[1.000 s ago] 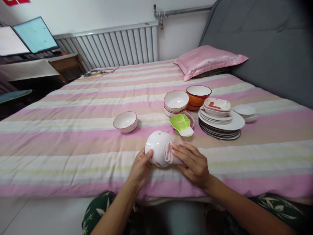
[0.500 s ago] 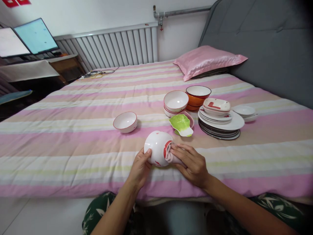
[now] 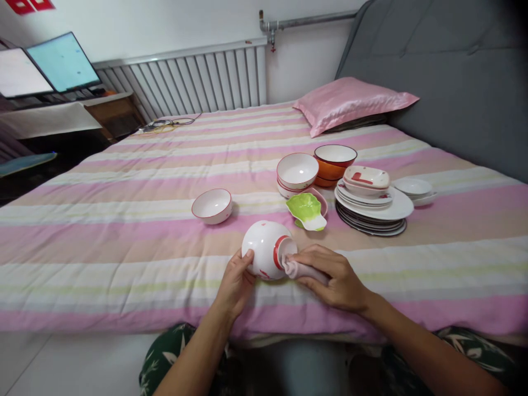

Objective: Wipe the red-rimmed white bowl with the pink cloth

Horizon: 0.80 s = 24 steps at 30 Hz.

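Note:
My left hand grips a white bowl with a red rim, tipped on its side above the near edge of the striped bed. My right hand is closed on a small pale pink cloth and presses it against the bowl's rim and opening. Another white red-rimmed bowl stands upright on the bed to the left. A green leaf-shaped dish lies just beyond the held bowl.
Stacked white bowls, an orange bowl, a pile of plates topped by a small dish and small saucers sit at right. A pink pillow lies by the grey headboard. Radiator and monitors stand behind.
The bowl has turned so its red rim now shows toward my right hand. My right hand with the cloth has shifted slightly right and lower, at the rim.

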{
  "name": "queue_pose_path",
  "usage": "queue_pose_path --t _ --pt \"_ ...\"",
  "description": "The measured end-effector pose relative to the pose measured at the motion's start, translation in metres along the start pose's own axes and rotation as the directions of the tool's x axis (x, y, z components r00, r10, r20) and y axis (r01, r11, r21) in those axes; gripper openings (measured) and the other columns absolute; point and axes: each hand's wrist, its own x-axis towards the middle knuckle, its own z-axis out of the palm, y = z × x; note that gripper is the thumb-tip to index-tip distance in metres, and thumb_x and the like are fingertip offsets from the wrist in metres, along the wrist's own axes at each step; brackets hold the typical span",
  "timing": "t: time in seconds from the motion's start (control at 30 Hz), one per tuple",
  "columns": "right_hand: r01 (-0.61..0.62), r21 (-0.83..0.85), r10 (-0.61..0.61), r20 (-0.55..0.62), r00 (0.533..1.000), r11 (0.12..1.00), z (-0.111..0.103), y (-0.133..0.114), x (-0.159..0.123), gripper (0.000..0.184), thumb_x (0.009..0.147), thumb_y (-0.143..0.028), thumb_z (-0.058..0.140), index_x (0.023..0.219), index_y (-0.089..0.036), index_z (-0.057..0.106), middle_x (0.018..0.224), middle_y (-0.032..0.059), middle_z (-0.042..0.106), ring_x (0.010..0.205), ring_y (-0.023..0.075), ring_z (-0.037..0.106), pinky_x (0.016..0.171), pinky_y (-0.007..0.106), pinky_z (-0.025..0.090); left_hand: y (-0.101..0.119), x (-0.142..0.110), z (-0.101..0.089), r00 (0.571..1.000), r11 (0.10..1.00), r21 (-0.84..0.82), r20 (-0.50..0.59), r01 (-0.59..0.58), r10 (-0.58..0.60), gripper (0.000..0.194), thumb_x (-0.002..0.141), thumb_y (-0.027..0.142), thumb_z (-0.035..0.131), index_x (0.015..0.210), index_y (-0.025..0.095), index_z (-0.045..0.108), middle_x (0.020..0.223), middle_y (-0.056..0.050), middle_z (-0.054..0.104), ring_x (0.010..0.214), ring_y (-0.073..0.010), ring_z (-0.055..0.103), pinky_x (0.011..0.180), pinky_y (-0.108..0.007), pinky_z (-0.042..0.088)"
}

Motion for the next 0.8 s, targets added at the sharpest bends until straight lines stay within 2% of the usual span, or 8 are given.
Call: queue_pose_path --t 0.07,0.13,0.2,0.3,0.37,0.47,0.57,0.8 --pt "-0.071 0.096 0.063 0.088 0.994 0.993 -0.009 -0.002 0.003 0.029 0.083 -0.029 0.060 0.111 -0.023 0.062 0.095 0.0060 0.070 0.087 0.0193 0.065 0.076 0.031 0.053 0.000 0.000 0.000 1.000 1.000 -0.001 -0.006 0.000 0.000 0.041 0.073 0.030 0.072 0.109 0.012 0.062 0.089 -0.008 0.072 0.070 -0.0177 0.066 0.065 -0.026 0.051" --pt "-0.119 0.142 0.106 0.096 0.990 0.983 -0.014 -0.002 0.004 0.028 0.082 -0.031 0.060 0.109 -0.022 0.064 0.096 0.0063 0.070 0.086 0.0195 0.065 0.074 0.030 0.053 0.000 0.000 0.001 1.000 1.000 0.001 -0.008 -0.001 0.001 0.040 0.073 0.030 0.072 0.107 0.012 0.063 0.087 -0.007 0.072 0.067 -0.0166 0.065 0.062 -0.025 0.051" --pt "-0.114 0.130 0.118 -0.026 0.993 0.985 -0.016 -0.002 0.003 0.030 0.082 -0.030 0.061 0.111 -0.024 0.063 0.101 0.0064 0.069 0.091 0.0212 0.064 0.077 0.033 0.053 0.000 0.000 0.000 1.000 1.000 0.005 -0.003 -0.004 0.004 0.038 0.074 0.030 0.071 0.106 0.012 0.064 0.087 -0.007 0.072 0.066 -0.0156 0.064 0.060 -0.023 0.049" --pt "-0.066 0.015 0.068 -0.258 0.964 0.998 -0.012 0.001 0.000 0.037 0.080 -0.024 0.063 0.117 -0.027 0.059 0.111 0.0061 0.067 0.103 0.0243 0.060 0.086 0.039 0.051 -0.001 -0.001 -0.001 1.000 1.000 0.014 0.012 -0.011 0.011 0.035 0.076 0.029 0.069 0.106 0.012 0.064 0.088 -0.007 0.072 0.065 -0.0146 0.064 0.060 -0.023 0.048" --pt "-0.017 -0.099 -0.015 -0.310 0.951 0.995 -0.007 0.003 -0.001 0.044 0.080 -0.020 0.063 0.122 -0.028 0.056 0.116 0.0059 0.065 0.108 0.0251 0.058 0.090 0.043 0.049 -0.002 -0.001 -0.001 1.000 1.000 0.021 0.024 -0.014 0.014 0.033 0.077 0.029 0.068 0.106 0.012 0.064 0.089 -0.007 0.072 0.066 -0.0145 0.064 0.061 -0.023 0.048" --pt "0.097 -0.246 -0.153 -0.220 0.963 0.964 0.000 0.005 -0.003 0.051 0.081 -0.018 0.062 0.130 -0.027 0.049 0.121 0.0055 0.063 0.112 0.0244 0.057 0.093 0.043 0.050 -0.002 -0.001 -0.001 0.999 0.999 0.035 0.054 -0.008 0.006 0.033 0.078 0.029 0.067 0.107 0.012 0.064 0.088 -0.008 0.072 0.069 -0.0163 0.065 0.064 -0.024 0.049" --pt "0.216 -0.314 -0.256 -0.093 0.962 0.924 0.005 0.008 -0.006 0.055 0.084 -0.016 0.058 0.136 -0.025 0.042 0.126 0.0047 0.059 0.116 0.0224 0.055 0.095 0.042 0.050 -0.003 -0.002 -0.001 0.997 0.999 0.054 0.081 0.005 -0.009 0.035 0.078 0.028 0.067 0.109 0.012 0.063 0.091 -0.009 0.072 0.077 -0.0196 0.066 0.069 -0.027 0.049" --pt "0.274 -0.453 -0.321 -0.027 0.947 0.848 0.009 0.019 -0.010 0.050 0.085 -0.012 0.055 0.132 -0.024 0.046 0.126 0.0016 0.058 0.123 0.0208 0.049 0.097 0.039 0.051 -0.002 -0.002 -0.001 0.995 0.998 0.058 0.101 0.002 -0.007 0.035 0.080 0.028 0.065 0.112 0.012 0.062 0.094 -0.010 0.071 0.083 -0.0208 0.065 0.072 -0.027 0.049"
